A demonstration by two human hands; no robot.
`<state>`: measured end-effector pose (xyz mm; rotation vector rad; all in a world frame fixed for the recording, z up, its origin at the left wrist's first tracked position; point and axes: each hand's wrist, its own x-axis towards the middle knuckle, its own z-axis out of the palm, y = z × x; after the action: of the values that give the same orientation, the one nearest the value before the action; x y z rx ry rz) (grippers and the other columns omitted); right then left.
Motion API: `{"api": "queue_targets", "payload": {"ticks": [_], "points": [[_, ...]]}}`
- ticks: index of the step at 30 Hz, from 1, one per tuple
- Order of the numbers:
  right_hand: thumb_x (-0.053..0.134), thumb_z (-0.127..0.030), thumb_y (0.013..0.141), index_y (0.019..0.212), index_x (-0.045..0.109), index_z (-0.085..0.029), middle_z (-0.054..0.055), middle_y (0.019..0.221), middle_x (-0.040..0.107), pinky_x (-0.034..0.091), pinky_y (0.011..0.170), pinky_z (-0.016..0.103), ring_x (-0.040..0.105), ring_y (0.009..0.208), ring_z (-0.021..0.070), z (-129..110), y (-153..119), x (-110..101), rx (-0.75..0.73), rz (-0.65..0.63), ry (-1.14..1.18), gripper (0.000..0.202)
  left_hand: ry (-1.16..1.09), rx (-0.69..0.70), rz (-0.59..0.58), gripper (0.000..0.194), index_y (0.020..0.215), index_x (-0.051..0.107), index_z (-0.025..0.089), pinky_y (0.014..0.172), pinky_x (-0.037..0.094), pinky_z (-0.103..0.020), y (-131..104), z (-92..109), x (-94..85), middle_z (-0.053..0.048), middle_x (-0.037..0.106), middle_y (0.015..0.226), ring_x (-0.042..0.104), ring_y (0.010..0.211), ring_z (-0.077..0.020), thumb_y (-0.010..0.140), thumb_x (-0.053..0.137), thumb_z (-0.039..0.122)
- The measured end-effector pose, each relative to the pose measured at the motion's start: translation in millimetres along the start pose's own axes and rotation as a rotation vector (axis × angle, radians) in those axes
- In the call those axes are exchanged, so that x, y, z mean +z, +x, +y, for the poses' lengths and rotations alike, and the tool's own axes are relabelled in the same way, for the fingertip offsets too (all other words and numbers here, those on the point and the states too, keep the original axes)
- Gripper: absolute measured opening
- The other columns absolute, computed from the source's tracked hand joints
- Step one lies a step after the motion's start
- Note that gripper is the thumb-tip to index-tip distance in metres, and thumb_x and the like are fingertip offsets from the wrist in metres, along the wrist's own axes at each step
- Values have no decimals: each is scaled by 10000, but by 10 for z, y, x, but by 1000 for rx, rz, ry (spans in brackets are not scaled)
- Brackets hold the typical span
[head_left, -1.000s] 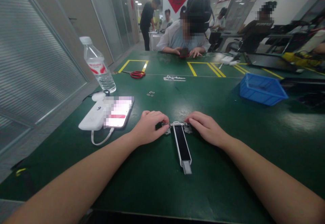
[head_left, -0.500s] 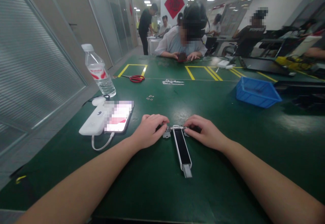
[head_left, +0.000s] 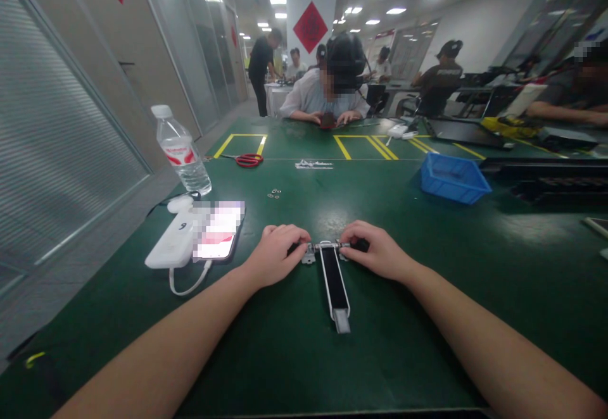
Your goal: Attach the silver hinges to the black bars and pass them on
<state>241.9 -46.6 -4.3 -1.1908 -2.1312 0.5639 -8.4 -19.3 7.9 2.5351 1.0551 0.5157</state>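
Observation:
A long, narrow piece with a black face, a white frame and a grey end tab lies on the green table, pointing toward me. Across its far end runs a thin metal crossbar with small silver brackets beside it. My left hand pinches the bar's left end between thumb and fingers. At the right end, my right hand holds it the same way. Something dark shows inside each grip, and my fingers partly hide it.
To the left are a white power bank, a cabled phone and a water bottle. Small metal rings, red scissors and white strips lie farther back. A blue bin stands right. A person sits opposite.
The camera view has shifted, so the scene sits slightly lower and more to the left. Both hands keep the same grip on the crossbar, and the long piece stays between them.

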Motion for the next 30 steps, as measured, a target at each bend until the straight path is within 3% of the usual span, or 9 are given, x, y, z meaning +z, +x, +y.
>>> {"api": "queue_targets", "payload": {"ticks": [9, 16, 20, 25, 27, 30], "points": [[602, -190, 836, 848, 624, -174, 53, 886, 612, 483, 715, 325, 551, 763, 154, -35, -8, -38, -9, -38, -21, 30, 20, 23, -28, 131, 985, 585, 219, 897, 321, -395, -15, 14, -35, -10, 644, 1028, 564, 998, -198, 930, 467, 237], [556, -205, 862, 851, 620, -179, 52, 884, 591, 487, 719, 324, 566, 773, 165, -36, -36, -248, 6, -186, -109, 70, -4, 23, -25, 134, 1014, 579, 222, 918, 337, -407, -26, -24, -29, -14, 636, 1066, 561, 1039, -197, 916, 490, 209], [528, -248, 880, 838, 607, -194, 57, 899, 596, 501, 728, 343, 584, 786, 180, 72, -265, -499, 53, -205, -154, 104, -4, 31, -21, 144, 1019, 582, 218, 929, 353, -415, -21, -52, -12, -29, 636, 1083, 559, 1059, -205, 899, 505, 205], [569, -325, 865, 843, 658, -215, 109, 937, 636, 515, 760, 420, 618, 832, 241, 406, -815, -962, 176, -85, -182, 143, -13, 41, -32, 147, 1012, 587, 219, 928, 368, -422, -19, -55, -20, -38, 632, 1081, 555, 1055, -211, 896, 497, 213], [599, -282, 855, 828, 707, -206, 166, 937, 657, 506, 764, 425, 632, 837, 260, 591, -1071, -1207, 269, -28, -216, 134, -11, 41, -35, 147, 1005, 588, 220, 919, 375, -421, -16, -50, -25, -39, 631, 1080, 555, 1051, -213, 893, 494, 214], [730, -182, 742, 787, 759, -215, 168, 918, 690, 490, 756, 422, 654, 812, 252, 869, -1450, -1609, 436, 62, -294, 63, -8, 39, -47, 147, 992, 595, 219, 924, 379, -424, -6, -48, -25, -42, 628, 1085, 552, 1057, -216, 889, 490, 215]]}}
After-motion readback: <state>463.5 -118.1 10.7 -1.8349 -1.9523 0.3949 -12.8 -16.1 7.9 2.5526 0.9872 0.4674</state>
